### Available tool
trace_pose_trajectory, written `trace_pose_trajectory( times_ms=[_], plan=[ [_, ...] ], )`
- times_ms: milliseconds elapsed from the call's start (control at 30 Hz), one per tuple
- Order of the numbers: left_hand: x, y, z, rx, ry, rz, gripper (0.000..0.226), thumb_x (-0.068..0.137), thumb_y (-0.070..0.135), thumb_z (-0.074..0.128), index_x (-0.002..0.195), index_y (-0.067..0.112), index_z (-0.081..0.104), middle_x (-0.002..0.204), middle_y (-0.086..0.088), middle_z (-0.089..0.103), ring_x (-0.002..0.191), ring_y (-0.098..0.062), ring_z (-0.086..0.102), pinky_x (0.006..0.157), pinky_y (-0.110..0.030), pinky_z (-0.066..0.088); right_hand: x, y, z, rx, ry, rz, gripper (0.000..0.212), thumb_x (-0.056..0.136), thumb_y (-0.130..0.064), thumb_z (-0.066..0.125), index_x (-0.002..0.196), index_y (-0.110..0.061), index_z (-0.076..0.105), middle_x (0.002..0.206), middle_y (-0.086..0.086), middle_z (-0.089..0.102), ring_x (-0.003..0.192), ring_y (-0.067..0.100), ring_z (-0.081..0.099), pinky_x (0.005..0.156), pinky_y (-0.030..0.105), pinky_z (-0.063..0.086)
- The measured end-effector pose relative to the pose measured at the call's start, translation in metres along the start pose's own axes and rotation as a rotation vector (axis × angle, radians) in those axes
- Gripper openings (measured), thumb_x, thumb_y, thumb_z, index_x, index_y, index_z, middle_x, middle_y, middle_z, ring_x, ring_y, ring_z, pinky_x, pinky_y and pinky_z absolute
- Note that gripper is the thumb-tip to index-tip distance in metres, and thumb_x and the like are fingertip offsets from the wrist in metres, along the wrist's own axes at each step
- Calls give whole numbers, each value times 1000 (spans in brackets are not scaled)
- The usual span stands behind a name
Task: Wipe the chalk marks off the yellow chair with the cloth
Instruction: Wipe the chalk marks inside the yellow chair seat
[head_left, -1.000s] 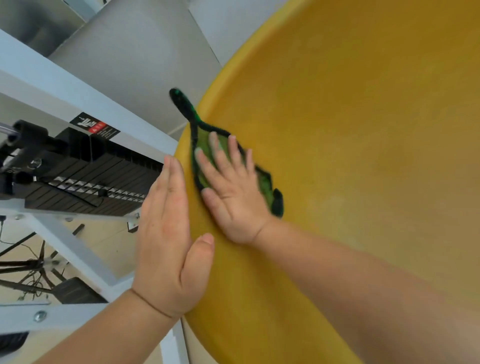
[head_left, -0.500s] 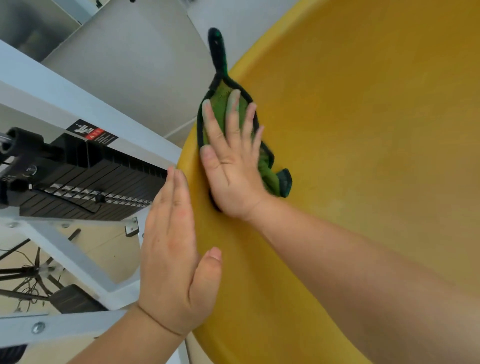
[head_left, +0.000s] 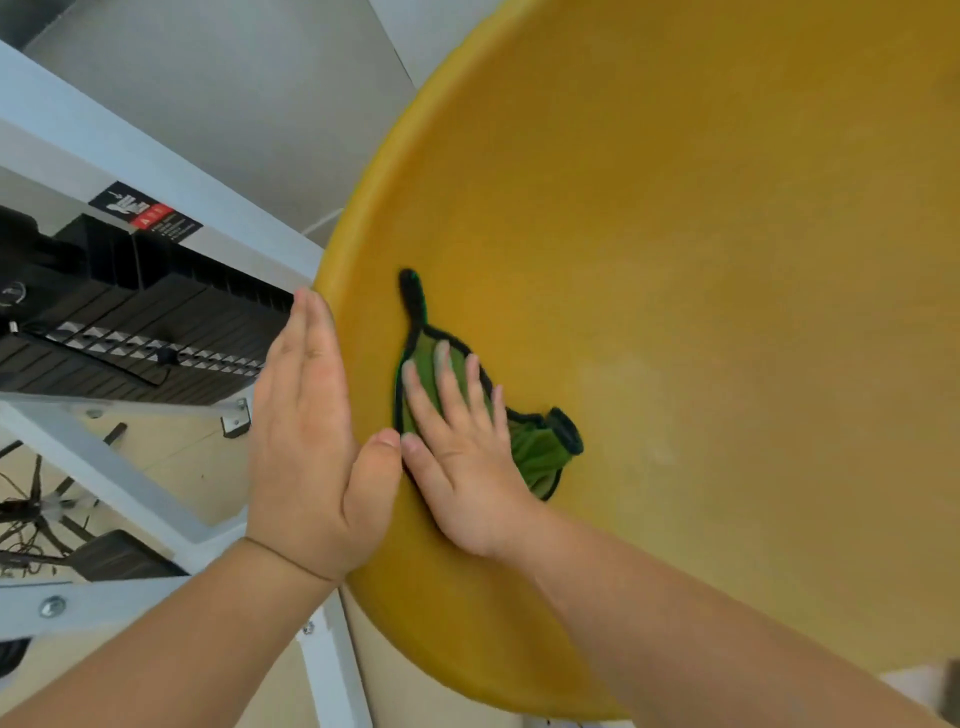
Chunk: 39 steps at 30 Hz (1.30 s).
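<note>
The yellow chair (head_left: 701, 260) fills the right of the head view as a big curved plastic shell. A green cloth (head_left: 540, 452) with a black border lies flat on the shell near its left rim. My right hand (head_left: 462, 467) presses the cloth against the shell with fingers spread. My left hand (head_left: 311, 441) clasps the chair's left rim, fingers straight along the outside and thumb over the inner face, almost touching my right thumb. Faint pale smudges (head_left: 628, 374) show on the yellow surface to the right of the cloth.
Left of the chair stands a white metal frame (head_left: 156, 166) holding a black stack of plates (head_left: 130, 322) and a red-and-black warning label (head_left: 148, 210). A grey wall (head_left: 249, 88) is behind. Dark stands and cables (head_left: 36, 514) lie on the floor, lower left.
My right hand swept the cloth up to the chair's rim half a second ago and has now slid it back down and inward. My left hand stays on the rim.
</note>
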<state>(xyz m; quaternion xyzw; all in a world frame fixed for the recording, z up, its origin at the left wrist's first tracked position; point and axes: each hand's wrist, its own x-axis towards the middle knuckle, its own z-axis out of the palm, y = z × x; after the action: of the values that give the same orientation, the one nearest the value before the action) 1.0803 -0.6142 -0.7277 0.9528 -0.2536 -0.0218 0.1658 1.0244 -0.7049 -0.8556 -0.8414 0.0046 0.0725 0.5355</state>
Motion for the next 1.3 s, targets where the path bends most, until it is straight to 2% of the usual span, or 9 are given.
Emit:
trace_pose_trajectory(
  times_ms=[167,300,433,533,633,833,1000,1167,1300],
  plan=[
    [3,12,-1,86,-36,-40,91,78,36,38,153,-6,10,161,-25,14,150,-35,13,121,-49,13,-99,51,-8,-217,-240,137,53,107,-59,8,151,-55,-21,161,-19,-35,145,13,-41,122,51,-18],
    [9,31,0,234,-70,-180,98,75,45,44,156,4,7,162,-22,11,144,-41,21,117,-51,19,-153,111,-51,-455,-348,317,53,104,-62,3,149,-56,-25,160,-19,-36,146,18,-42,122,54,-18],
    [10,41,3,331,-40,-274,103,73,54,51,155,7,10,154,-23,24,131,-46,34,106,-57,32,-171,165,-101,-642,-232,486,56,102,-63,1,152,-53,-24,164,-13,-31,149,25,-37,121,59,-17],
    [4,45,6,361,-15,-294,107,70,56,54,155,4,12,150,-25,28,128,-49,36,103,-59,35,-158,181,-114,-655,-102,619,59,102,-61,2,155,-48,-19,165,-9,-29,151,28,-31,121,60,-15],
    [-5,49,8,374,-13,-321,110,69,57,54,155,3,11,151,-24,27,129,-48,34,105,-58,33,-126,157,-88,-502,3,775,63,104,-56,6,159,-37,-17,165,-4,-29,151,33,-29,121,62,-13],
    [-55,66,8,287,-48,-388,115,64,57,56,155,4,10,149,-22,27,131,-43,33,110,-55,33,-98,42,-17,-4,-155,512,65,106,-59,12,160,-36,-15,164,-12,-29,149,23,-35,120,53,-21],
    [-113,101,9,148,-77,-509,113,65,54,56,155,5,8,151,-21,23,135,-40,28,110,-53,33,-104,-8,-35,381,-245,471,59,109,-53,14,162,-35,-4,167,-16,-20,153,19,-27,123,50,-18],
    [-175,164,8,-62,-184,-615,116,61,51,54,157,14,0,158,-6,7,144,-28,14,114,-44,29,-115,-63,-73,602,-152,502,58,109,-52,18,162,-35,-1,167,-21,-15,153,9,-19,126,44,-9],
    [-212,208,3,-158,-319,-645,119,56,60,45,157,24,-7,159,3,-1,142,-20,30,106,-32,42,-129,-79,-102,682,-59,506,57,109,-51,24,161,-39,4,166,-27,-8,153,0,-11,128,43,-2]
  ],
)
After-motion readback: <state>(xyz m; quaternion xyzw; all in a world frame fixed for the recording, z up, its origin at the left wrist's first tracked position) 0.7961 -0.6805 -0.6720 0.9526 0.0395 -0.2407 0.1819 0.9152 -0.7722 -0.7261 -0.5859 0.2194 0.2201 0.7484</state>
